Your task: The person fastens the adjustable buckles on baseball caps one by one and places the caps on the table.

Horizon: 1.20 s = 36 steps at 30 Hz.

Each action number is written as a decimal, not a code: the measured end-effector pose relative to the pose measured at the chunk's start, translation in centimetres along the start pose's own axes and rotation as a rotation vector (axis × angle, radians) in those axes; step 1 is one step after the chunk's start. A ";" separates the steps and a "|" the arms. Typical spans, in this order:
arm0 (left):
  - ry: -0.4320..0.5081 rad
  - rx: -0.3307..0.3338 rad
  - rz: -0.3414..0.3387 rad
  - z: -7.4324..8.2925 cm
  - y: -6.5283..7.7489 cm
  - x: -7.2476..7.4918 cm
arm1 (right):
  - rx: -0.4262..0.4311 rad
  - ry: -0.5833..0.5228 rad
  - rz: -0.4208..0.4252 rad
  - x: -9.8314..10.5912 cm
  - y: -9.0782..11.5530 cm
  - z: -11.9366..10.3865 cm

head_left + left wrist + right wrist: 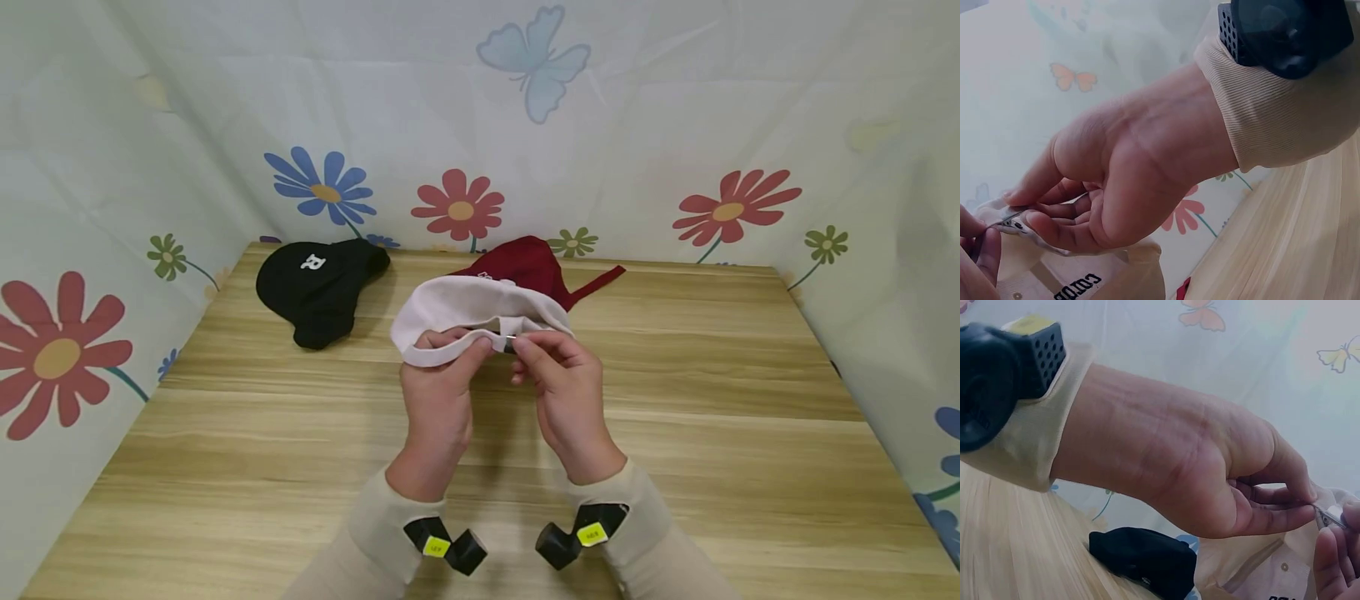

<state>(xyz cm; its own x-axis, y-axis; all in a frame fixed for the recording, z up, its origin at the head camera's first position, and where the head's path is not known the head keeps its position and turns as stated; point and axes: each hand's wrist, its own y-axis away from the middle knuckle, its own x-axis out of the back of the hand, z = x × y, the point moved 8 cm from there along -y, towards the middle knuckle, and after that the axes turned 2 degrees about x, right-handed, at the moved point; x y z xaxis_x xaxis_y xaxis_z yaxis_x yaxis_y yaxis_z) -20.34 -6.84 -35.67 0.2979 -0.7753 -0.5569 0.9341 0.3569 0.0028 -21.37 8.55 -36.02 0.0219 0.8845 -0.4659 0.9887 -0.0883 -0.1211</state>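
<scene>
Black cap (296,282) is lying untouched left of center, left hand (441,392) is pinching the back strap (499,342) of the pale cap (480,298) mid-frame, red cap (531,260) sits behind that, and right hand (572,396) is pinching the strap too, so I'd guess the strap's midway, can't tell if it's fastened tho.

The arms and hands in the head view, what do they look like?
Both arms wear cream sleeves, the left cuff finely ribbed. Each wrist carries a black device with a yellow label. The left hand and right hand are ungloved.
</scene>
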 end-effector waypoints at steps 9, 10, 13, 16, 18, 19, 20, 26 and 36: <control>-0.029 -0.003 0.014 -0.3 0.2 -0.1 | -0.012 0.001 0.051 0.3 0.0 0.1; -0.040 -0.006 0.010 -0.3 0.3 -0.2 | -0.009 0.006 0.053 0.3 0.1 0.1; -0.053 -0.011 -0.010 -0.3 0.4 -0.4 | 0.008 0.019 0.053 0.2 0.1 0.0; -0.055 -0.008 -0.023 -0.3 0.4 -0.4 | 0.024 0.025 0.049 0.2 0.1 0.0; -0.043 -0.008 -0.043 -0.4 0.3 -0.5 | 0.033 0.034 0.047 0.3 0.1 0.0; -0.034 -0.007 -0.056 -0.5 0.3 -0.6 | 0.037 0.037 0.045 0.3 0.0 0.0; -0.027 -0.008 -0.069 -0.6 0.3 -0.6 | 0.040 0.041 0.044 0.3 0.0 0.0; -0.021 -0.012 -0.079 -0.8 0.1 -0.5 | 0.032 0.065 0.010 0.2 -0.1 -0.2; -0.002 -0.020 -0.066 -0.7 -0.5 -0.2 | -0.021 0.121 -0.063 -0.3 0.0 -0.4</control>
<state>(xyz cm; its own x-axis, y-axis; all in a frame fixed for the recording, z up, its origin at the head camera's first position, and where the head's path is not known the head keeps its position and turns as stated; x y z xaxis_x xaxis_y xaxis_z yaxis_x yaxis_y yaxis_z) -20.96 -6.49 -36.11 0.2365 -0.7983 -0.5539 0.9475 0.3158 -0.0506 -21.33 8.45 -35.56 -0.0240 0.9369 -0.3488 0.9915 -0.0224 -0.1282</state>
